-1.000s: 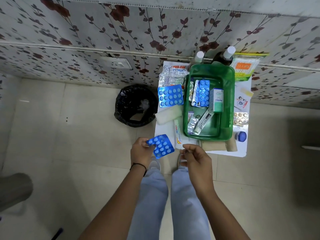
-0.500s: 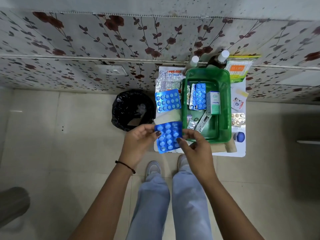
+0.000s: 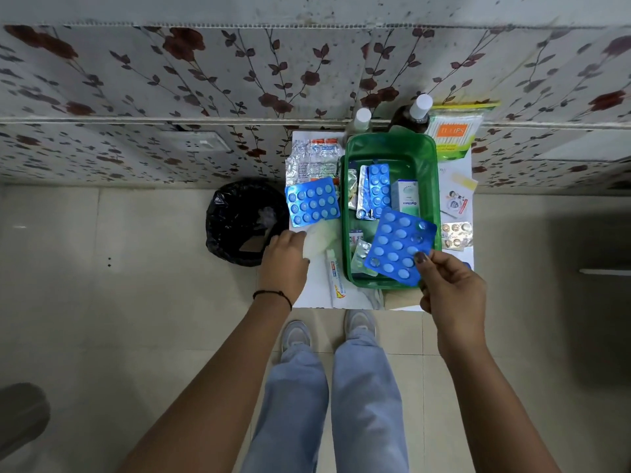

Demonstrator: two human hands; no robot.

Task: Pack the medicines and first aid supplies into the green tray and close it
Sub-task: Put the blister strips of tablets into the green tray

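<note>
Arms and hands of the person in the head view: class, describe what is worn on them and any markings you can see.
Both forearms are bare, with no sleeves in view. The left hand has a thin dark band around its wrist. The right hand wears no band or watch that shows, and its thumbnail looks painted dark. No rings or gloves are visible on either hand.

Round waste bin lined with a glossy black plastic bag (image 3: 244, 221), on the floor just left of the small white worktop (image 3: 355, 300); pale crumpled scraps inside. Floor of large pale beige tiles (image 3: 119, 302) with thin grout lines. Wall covering of grey-white panels printed with dark red flowers and trailing vines (image 3: 205, 80). White rectangular wall socket plate (image 3: 201, 144), set low in the panelling, above and left of the bin. Dark grey rounded object (image 3: 20, 414) at lower left edge, unidentifiable.
</note>
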